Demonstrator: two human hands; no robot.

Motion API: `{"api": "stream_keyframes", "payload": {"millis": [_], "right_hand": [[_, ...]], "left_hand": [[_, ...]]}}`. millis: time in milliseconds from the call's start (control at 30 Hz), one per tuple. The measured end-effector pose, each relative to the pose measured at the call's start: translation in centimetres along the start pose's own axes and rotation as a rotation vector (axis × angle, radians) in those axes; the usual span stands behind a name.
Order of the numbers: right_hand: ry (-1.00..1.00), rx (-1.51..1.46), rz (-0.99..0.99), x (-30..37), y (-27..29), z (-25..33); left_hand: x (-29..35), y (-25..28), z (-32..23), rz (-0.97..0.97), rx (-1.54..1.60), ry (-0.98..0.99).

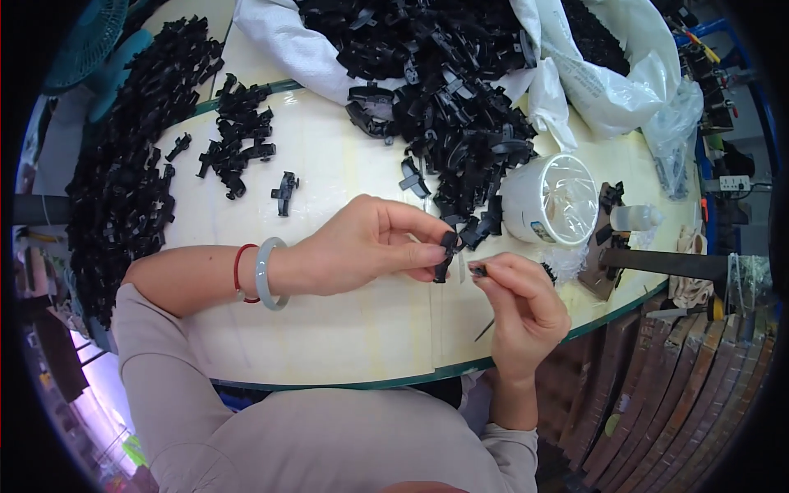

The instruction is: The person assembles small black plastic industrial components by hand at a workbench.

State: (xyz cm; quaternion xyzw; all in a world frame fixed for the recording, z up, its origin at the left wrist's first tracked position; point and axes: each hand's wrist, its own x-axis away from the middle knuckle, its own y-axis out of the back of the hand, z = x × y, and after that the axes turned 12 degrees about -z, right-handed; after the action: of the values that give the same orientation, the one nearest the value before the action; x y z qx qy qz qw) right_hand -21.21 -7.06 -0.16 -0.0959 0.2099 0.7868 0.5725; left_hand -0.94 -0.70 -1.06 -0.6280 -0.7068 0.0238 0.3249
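Note:
My left hand point(357, 246) pinches a small black plastic part point(446, 256) upright between thumb and fingertips, above the table's middle. Close by on its right, my right hand point(526, 308) has thumb and forefinger pressed together on a tiny dark piece point(477, 269), too small to name. From under that hand juts a thin dark pointed tool point(484, 330); its other end is hidden. A single black part point(285, 194) lies left of my left hand. Beyond both hands, a big heap of black plastic parts point(460, 107) spills from a white sack point(283, 37).
Left, a long pile of black parts point(123, 181) follows the table edge, beside a smaller cluster point(238, 135). At right stand a white tub point(526, 201) lined with clear plastic, a small bottle point(634, 218) and a dark metal bar point(666, 261). A green fan point(86, 41) is far left.

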Motion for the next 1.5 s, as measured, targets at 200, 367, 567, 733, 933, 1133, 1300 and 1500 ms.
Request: {"api": "stream_keyframes", "payload": {"millis": [200, 367, 567, 733, 933, 1133, 1300, 1500], "right_hand": [[0.041, -0.007, 0.020, 0.1, -1.7, 0.2], [0.047, 0.004, 0.015, 0.2, -2.0, 0.2], [0.089, 0.025, 0.016, -0.1, -2.3, 0.3], [0.194, 0.076, 0.038, -0.6, -2.1, 0.1], [0.205, 0.045, 0.108, -1.1, -1.8, 0.0], [0.125, -0.034, 0.100, -0.2, -1.8, -0.7], [-0.003, -0.010, -0.013, 0.5, -2.0, -0.5], [0.096, 0.155, 0.103, 0.9, -0.8, -0.5]], "left_hand": [[0.1, 0.3, 0.1, 0.038, -0.009, -0.001], [0.2, 0.4, 0.1, 0.054, -0.021, -0.021], [0.3, 0.5, 0.0, 0.056, 0.005, -0.005], [0.2, 0.6, -0.1, 0.056, -0.038, -0.026], [0.3, 0.6, -0.3, 0.051, -0.110, -0.029], [0.4, 0.3, -0.1, 0.016, -0.085, -0.031], [1.9, 1.8, -1.1, -0.236, -0.294, -0.097], [5.0, 5.0, -3.8, -0.690, -0.763, -0.258]]}}
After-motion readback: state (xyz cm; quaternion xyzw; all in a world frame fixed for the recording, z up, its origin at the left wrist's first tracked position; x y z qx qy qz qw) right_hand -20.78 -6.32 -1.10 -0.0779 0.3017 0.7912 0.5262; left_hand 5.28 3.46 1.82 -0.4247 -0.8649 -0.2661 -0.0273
